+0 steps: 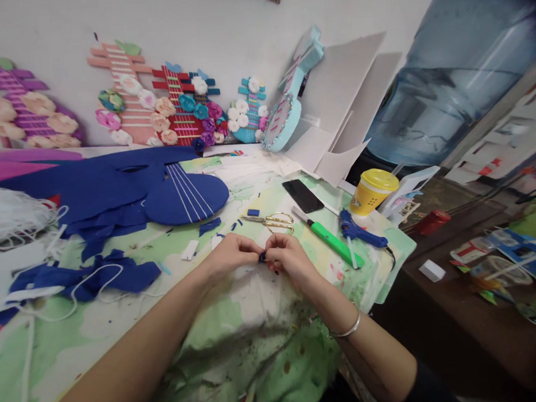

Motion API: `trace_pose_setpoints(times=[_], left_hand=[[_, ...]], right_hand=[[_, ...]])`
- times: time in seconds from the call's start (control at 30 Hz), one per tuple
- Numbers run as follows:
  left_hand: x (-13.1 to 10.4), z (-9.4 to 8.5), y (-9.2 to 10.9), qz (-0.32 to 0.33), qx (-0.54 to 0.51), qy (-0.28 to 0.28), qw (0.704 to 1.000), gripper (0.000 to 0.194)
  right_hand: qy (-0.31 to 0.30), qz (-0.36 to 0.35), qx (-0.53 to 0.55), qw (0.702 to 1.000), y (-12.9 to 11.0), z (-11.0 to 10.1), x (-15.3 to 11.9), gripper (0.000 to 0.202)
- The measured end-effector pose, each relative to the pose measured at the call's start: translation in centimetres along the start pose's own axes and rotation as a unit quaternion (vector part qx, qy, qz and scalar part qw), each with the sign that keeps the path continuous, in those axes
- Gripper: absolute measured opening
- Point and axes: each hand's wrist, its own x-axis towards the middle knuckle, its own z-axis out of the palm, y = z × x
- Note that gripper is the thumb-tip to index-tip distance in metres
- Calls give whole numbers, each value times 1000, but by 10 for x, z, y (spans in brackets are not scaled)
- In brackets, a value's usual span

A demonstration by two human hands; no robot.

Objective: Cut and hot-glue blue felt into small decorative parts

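My left hand [233, 252] and my right hand [292, 255] meet over the near middle of the table, fingertips pinched together. Between them is a small dark blue piece [262, 258], perhaps foam or paper; the fingers cover most of it. Gold-handled scissors [276, 221] lie just beyond my hands. A green utility knife [333, 242] is to the right of my right hand, with a blue glue gun [359, 231] beside it. Farther left lies a dark blue guitar-shaped body [187, 197] with white strings across it.
Dark blue scraps [90, 278] and white cord [7, 219] cover the left side. A black phone [303, 196] and a yellow-lidded cup [372, 192] stand toward the right. Decorated guitar shapes [127, 94] lean on the wall. A large water bottle [451, 65] is at far right.
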Motion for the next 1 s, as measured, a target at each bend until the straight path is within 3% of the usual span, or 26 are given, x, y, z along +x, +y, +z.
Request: trace_pose_setpoints(times=[0.43, 0.57, 0.8, 1.0], left_hand=[[-3, 0, 11, -9, 116, 28, 993, 23], [-2, -3, 10, 11, 155, 13, 988, 23], [2, -8, 6, 29, 142, -7, 989, 22], [1, -6, 6, 19, 140, 13, 990, 23]], right_hand=[[-15, 6, 12, 1000, 0, -6, 4, 16], [-24, 5, 11, 1000, 0, -8, 5, 17], [-46, 16, -6, 999, -7, -9, 4, 16], [-48, 7, -22, 999, -10, -9, -1, 16]])
